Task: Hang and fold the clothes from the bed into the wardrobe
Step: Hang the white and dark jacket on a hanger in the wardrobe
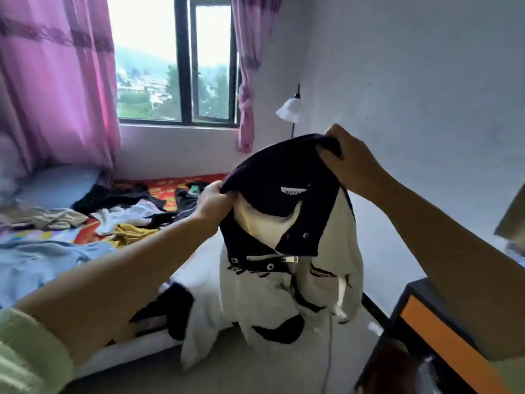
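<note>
Both hands are holding up a navy and white jacket in the middle of the view — the left hand is pinching the dark collar edge at about 9 o'clock of the jacket, and the right hand is gripping the top of it at about 1 o'clock, fingers curled round the fabric. The jacket is hanging down over the floor, beside the bed that's sitting off at 9 o'clock. A pile of clothes is lying loose on the bed — dark, white and yellow bits. A lamp is standing at 12 o'clock by the wall.
</note>
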{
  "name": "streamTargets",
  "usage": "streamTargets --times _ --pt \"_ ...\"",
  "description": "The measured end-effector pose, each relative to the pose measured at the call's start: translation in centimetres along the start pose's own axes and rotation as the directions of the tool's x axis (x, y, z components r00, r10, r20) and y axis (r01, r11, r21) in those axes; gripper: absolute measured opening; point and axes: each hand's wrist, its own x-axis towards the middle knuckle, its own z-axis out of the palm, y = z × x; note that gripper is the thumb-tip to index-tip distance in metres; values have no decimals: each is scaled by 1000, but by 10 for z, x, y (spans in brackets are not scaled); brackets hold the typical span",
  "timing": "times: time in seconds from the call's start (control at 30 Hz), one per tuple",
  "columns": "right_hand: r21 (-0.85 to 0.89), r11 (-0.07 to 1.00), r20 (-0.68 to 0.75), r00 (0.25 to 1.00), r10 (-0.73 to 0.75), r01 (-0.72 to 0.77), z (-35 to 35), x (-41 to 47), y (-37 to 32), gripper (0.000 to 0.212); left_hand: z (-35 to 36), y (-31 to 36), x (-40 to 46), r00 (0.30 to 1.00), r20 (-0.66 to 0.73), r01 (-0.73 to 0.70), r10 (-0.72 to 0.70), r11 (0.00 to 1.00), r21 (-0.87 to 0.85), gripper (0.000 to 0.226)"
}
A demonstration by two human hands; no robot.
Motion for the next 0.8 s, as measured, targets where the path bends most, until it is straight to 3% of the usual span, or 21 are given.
streamTargets --times 0.1,0.17,0.3,0.37,0.43,0.5,0.6,0.67,0.7,0.73,0.8 --pt "-26 999 153 988 22 -18 34 -16 -1 25 -62 -11 -25 995 -89 40 -49 994 -98 7" --pt "-25 1000 190 982 13 -8 64 -25 -6 28 -97 -12 -50 998 -23 59 -63 988 -144 8" --pt "25 998 128 990 62 -66 134 -27 -39 16 -162 -26 -81 1000 -25 -4 11 968 252 26" --pt "51 996 70 995 66 -70 163 -21 -67 19 -194 -29 -100 979 -118 -89 166 870 485 23" --pt "112 991 21 997 71 -72 186 -11 -93 30 -218 -27 -123 941 -116 -156 318 711 686 36" --pt "214 975 54 997 46 -57 209 3 -124 36 -255 -33 -142 946 -109 -112 305 623 774 55" --pt "440 893 260 965 -21 -99 242 23 -178 34 -309 -43 -173 978 -167 56 122 625 779 51" --pt "492 868 448 875 -183 -71 260 26 -213 28 -341 -52 -208 966 -254 219 -48 675 705 36" --pt "460 888 564 771 -297 6 270 24 -229 23 -354 -56 -231 944 -308 292 -116 731 617 30" --pt "424 901 686 616 -387 94 274 19 -244 22 -362 -61 -252 921 -346 345 -180 789 508 27" --pt "347 906 876 262 -405 242 286 3 -267 47 -370 -69 -298 855 -442 417 -272 867 273 26"
